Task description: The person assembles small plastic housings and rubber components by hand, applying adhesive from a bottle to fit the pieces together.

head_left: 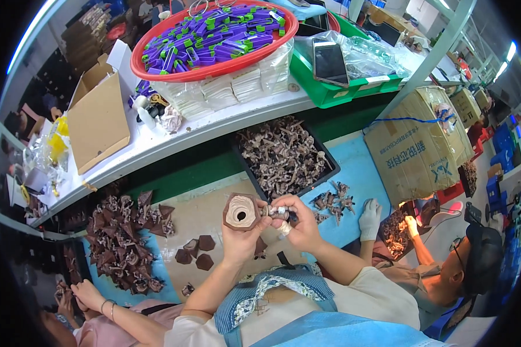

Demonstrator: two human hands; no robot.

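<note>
A brown hexagonal piece (240,203) with a beige, ridged hollow and a dark hole sits in my left hand (241,242), its fingers closed round it. Close by on the right, my right hand (304,226) pinches a small greyish figure piece (276,213) by its side. The two pieces are near each other; whether they touch is hidden by my fingers. Tape or a finger cover (285,228) wraps one right fingertip. Several brown hexagonal caps (204,262) lie on the board (179,231) left of my left forearm.
A pile of brown-based figures (124,248) lies at left, and a black tray (324,184) of small parts is ahead. Loose figure parts (334,202) rest on the blue mat (362,168). Above are a shelf with a red basin (214,72) and a green bin (324,98). Co-workers sit either side.
</note>
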